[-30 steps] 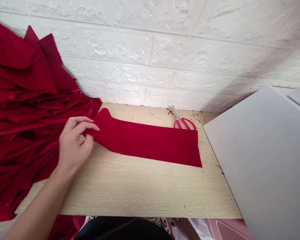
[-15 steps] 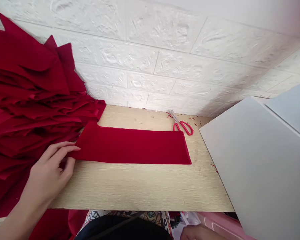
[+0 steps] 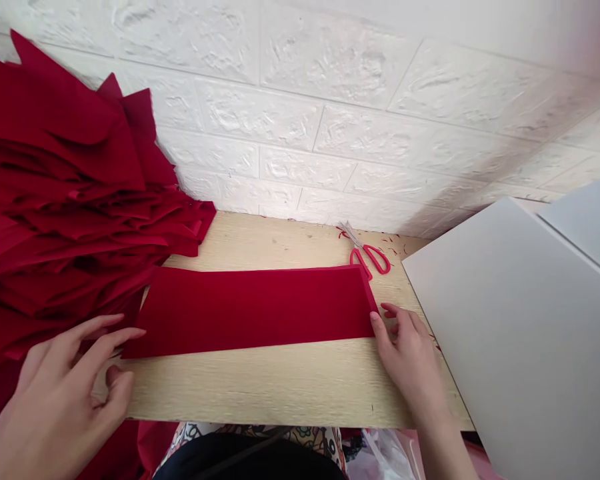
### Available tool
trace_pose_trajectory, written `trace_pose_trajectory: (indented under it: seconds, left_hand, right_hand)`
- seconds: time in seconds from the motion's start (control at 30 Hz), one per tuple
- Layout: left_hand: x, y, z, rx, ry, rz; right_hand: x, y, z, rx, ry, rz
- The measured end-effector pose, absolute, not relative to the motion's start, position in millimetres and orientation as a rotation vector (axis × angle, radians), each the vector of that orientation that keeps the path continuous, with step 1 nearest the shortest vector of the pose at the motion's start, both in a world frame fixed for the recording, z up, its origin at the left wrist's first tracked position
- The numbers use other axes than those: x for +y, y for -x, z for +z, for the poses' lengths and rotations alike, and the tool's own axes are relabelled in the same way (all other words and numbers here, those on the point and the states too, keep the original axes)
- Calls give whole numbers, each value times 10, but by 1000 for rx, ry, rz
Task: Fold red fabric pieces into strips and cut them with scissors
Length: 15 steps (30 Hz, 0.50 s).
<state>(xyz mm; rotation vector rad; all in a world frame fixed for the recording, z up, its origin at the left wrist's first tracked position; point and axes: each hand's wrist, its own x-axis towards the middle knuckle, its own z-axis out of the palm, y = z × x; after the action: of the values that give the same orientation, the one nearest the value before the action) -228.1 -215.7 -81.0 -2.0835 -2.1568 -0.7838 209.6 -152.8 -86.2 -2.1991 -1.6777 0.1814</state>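
On the pale wooden desk (image 3: 260, 390), behind its front edge, a long red fabric strip (image 3: 260, 307) lies between the wide left grip (image 3: 63, 387), fingertip at one end, and right grip (image 3: 410, 353), thumb at the other, pinch unclear; red-handled metal scissors (image 3: 359, 245) lie behind.

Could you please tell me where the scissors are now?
In the head view, the scissors lie on the table, right of centre, by the far right corner of the red cloth.
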Motion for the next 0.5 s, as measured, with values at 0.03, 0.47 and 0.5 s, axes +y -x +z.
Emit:
trace_pose_trajectory:
  seconds: [0.03, 0.47, 0.5]
  left_hand:
    - [-2116, 2232, -754, -2117, 2104, -749]
    - [-732, 449, -534, -1664, 3033, -350]
    - [-622, 317, -561, -1670, 3066, -330]
  right_hand:
    - [-1512, -2088, -882, -1670, 2223, 145]
    - [-1274, -2049, -824, -1641, 2289, 191]
    - [-1233, -2054, -814, -1636, 2278, 217]
